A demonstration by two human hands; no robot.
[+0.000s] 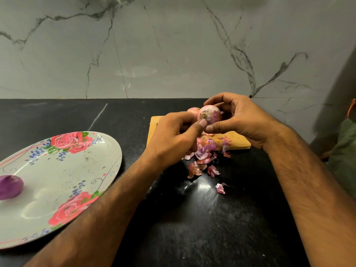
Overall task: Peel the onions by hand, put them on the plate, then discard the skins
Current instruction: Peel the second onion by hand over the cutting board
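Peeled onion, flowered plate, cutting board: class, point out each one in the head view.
peeled onion [10,186], head view, on its purple side.
flowered plate [77,170], head view, on the bare white middle.
cutting board [239,141], head view, on bare wood near its right corner.

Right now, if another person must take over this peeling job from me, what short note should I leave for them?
The right hand holds the round pink-skinned onion above the light wooden cutting board; the left hand pinches at its root end.
Done: one peeled purple onion lies on the flowered oval plate.
A second unpeeled onion shows behind the left hand.
Loose pink skins lie on the board and the black stone counter.
Left: finish this onion, peel the other, plate both, discard the skins.
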